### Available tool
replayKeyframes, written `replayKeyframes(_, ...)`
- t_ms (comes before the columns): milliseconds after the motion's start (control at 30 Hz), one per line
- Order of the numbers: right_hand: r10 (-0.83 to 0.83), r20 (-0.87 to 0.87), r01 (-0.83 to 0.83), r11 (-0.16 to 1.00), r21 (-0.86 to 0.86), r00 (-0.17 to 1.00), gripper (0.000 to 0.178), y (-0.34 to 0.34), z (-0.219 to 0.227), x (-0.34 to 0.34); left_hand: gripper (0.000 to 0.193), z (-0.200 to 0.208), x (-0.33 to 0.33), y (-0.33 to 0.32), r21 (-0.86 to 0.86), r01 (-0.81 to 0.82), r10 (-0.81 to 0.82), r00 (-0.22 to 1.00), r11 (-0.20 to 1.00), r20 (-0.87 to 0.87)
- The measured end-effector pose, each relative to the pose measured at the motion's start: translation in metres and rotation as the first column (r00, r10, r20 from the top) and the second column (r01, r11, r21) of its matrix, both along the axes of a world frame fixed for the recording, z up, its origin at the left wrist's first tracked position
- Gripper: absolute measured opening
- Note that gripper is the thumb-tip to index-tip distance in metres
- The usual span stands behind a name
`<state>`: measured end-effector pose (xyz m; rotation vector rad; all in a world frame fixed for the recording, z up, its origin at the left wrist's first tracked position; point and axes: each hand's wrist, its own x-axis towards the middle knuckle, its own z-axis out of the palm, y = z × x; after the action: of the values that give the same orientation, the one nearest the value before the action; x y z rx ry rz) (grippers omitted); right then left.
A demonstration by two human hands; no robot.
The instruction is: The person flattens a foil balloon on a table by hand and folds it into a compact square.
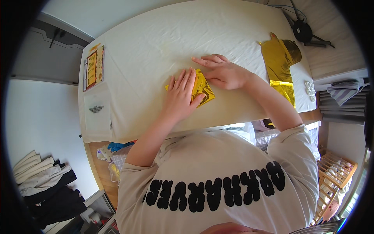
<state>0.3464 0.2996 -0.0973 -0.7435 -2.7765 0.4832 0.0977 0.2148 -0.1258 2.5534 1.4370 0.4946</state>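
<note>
A folded square of shiny gold foil lies on the white-covered table. My left hand rests flat on its left part, fingers stretched out and pressing it down. Just to the right, my right hand is at the foil's upper right edge, its index finger reaching left and its other fingers bent loosely, with nothing seen in it. Part of the foil is hidden under the left hand. Toward the right end of the table lies a larger flat gold foil balloon, its lower part folded or creased.
At the left end lie a colourful flat package and a clear plastic bag with dark print. A small white coil sits at the right edge. Beyond the far right corner is a black router-like device with antennas.
</note>
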Motion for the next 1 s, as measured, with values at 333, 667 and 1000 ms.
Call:
replayKeyframes(333,0.299,0.134,-0.325,0.910,0.257,0.945,0.030,0.032,0.006,-0.003,0.084,0.003,0.001,-0.002,-0.028,-0.016,0.015,0.999,0.999,-0.031)
replayKeyframes(667,0.230,0.051,-0.235,0.945,0.226,0.972,0.035,0.021,-0.002,-0.001,0.085,0.001,0.001,-0.003,-0.012,-0.031,0.031,0.999,0.999,-0.025)
replayKeyframes(1000,0.076,-0.143,-0.052,0.985,0.165,0.987,0.042,0.002,0.002,0.005,0.079,0.004,0.004,-0.002,0.048,-0.035,0.038,0.997,0.998,-0.062)
